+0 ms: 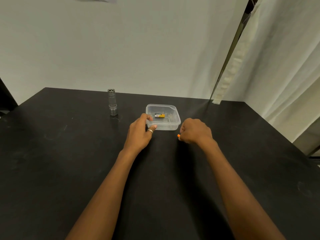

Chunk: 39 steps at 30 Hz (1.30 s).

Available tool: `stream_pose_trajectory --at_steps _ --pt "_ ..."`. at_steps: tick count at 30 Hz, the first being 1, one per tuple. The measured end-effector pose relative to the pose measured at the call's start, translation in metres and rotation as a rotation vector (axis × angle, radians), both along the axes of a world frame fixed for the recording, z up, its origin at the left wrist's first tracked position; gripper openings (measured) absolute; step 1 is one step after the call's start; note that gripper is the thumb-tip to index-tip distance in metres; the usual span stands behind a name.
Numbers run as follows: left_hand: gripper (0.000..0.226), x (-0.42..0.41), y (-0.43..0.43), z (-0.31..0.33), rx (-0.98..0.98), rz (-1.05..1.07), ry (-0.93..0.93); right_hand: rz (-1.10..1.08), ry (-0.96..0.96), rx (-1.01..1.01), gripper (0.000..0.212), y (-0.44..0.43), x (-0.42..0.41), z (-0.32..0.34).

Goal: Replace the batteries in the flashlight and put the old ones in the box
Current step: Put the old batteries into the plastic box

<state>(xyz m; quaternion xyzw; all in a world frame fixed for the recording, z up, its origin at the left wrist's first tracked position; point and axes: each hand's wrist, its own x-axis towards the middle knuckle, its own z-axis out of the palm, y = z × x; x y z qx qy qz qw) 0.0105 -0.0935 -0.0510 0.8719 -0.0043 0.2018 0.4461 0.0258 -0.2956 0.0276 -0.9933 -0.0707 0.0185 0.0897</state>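
Observation:
A clear plastic box (174,110) sits on the black table, with a black and yellow battery (159,115) lying inside it. My left hand (141,131) grips the box's near left corner, thumb on the front wall. My right hand (195,131) is closed just right of the box, and an orange tip (178,135) of a small object, mostly hidden, sticks out of the fist. A silver flashlight (112,102) stands upright on the table, far left of the box.
The black table (69,161) ends at a pale wall behind. A white curtain (268,66) hangs at the right, past the table's right edge.

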Motion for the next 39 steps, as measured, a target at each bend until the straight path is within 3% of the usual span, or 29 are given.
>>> stream_pose_trajectory --at_steps 5,9,14,23,26,33,37,39 --pt "0.023 0.001 0.0 -0.001 0.001 0.005 -0.003 0.21 -0.134 0.161 0.012 0.014 0.02 0.045" --pt "0.024 -0.001 0.001 0.0 -0.009 -0.013 -0.02 0.338 -0.164 0.071 0.017 0.049 0.051 0.053" --pt "0.021 -0.002 0.001 0.0 -0.023 -0.028 -0.024 0.371 -0.096 -0.146 0.018 0.072 0.079 0.018" --pt "0.02 -0.001 0.001 0.001 -0.019 -0.022 -0.017 0.354 -0.141 -0.062 0.024 0.07 0.088 0.0" --pt "0.019 -0.002 0.001 0.001 -0.027 -0.019 -0.02 0.397 -0.046 0.055 0.024 0.066 0.085 0.01" --pt "0.022 -0.004 0.0 0.003 -0.041 -0.031 -0.011 0.513 0.269 0.093 0.031 0.058 0.069 0.018" --pt "0.036 -0.004 0.0 0.004 -0.037 -0.012 0.01 0.507 0.294 -0.041 0.045 0.061 0.072 0.008" --pt "0.044 -0.004 0.0 0.004 -0.052 -0.015 0.015 0.493 0.263 -0.07 0.042 0.062 0.076 -0.001"
